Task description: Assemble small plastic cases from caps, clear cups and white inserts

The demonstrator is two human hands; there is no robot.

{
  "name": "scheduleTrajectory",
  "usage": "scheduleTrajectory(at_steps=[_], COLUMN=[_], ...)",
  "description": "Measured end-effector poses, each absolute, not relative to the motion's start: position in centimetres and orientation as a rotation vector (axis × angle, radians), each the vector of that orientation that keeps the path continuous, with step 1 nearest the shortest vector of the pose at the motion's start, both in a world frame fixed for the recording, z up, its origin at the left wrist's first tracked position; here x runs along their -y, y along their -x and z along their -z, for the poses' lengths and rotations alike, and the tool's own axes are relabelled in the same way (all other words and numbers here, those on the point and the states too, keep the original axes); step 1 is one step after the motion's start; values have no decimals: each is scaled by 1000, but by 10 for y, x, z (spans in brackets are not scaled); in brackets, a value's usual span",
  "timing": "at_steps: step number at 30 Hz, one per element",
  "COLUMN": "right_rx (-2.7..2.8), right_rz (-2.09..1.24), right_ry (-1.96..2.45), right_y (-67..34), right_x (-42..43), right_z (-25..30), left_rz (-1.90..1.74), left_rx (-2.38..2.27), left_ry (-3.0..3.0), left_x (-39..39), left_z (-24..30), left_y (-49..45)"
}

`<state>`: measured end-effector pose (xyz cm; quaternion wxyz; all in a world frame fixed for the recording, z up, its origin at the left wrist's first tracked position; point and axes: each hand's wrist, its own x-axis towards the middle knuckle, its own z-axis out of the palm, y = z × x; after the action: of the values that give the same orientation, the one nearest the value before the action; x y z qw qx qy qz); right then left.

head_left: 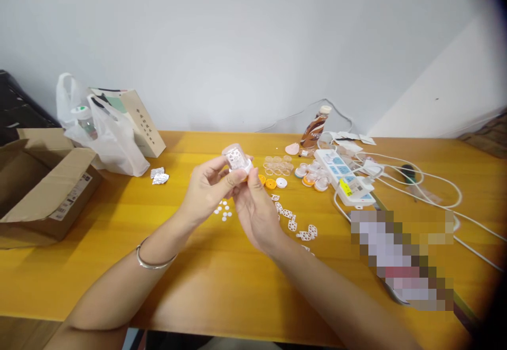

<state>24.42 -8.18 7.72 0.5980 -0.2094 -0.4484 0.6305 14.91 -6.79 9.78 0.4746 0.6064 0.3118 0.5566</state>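
Observation:
Raised over the table, a small clear plastic container (234, 154) with a white cut-out piece inside and a white rim is held tilted. My left hand (209, 186) grips it from the left, thumb on the rim. From the right, my right hand (257, 207) closes on its lower part, with fingers partly hidden. Beyond my hands are clear plastic cups (278, 165) in rows, orange caps (270, 182) and a white cap (281, 182). White cut-out pieces (292, 225) lie scattered to the right, and small white discs (224, 214) sit by my left wrist.
Finished-looking clear containers with coloured bases (312, 175) cluster beside a white power strip (343, 176) with loose cables. A brown drink bottle (316, 128) stands at the back. On the left are a cardboard box (75, 207), a plastic bag (114, 144) and crumpled foil (160, 178).

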Motion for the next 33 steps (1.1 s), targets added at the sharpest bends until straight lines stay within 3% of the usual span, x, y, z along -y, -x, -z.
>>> scheduleTrajectory(at_steps=[7,14,19,27,33], right_rx=[1117,990,919,1261,1350], right_rz=[-1243,-1470,-1595,-1310,-904], right_ry=[438,389,451,772,1300], right_y=[-246,-250,-257,-286,-362], right_x=[78,77,73,69,62], right_z=[-65,-78,-74,-25,8], left_rz=[-1481,-1422,-1361,-1200,-824], left_rx=[-799,-780,-986,-1183,-1001], left_ry=[-1508,-1550,-1933,-2435,-2518], left_x=[72,64,57,65,94], left_z=[-96,-99,-94,-43,-6], left_y=[-153,-145,-139,-145,-125])
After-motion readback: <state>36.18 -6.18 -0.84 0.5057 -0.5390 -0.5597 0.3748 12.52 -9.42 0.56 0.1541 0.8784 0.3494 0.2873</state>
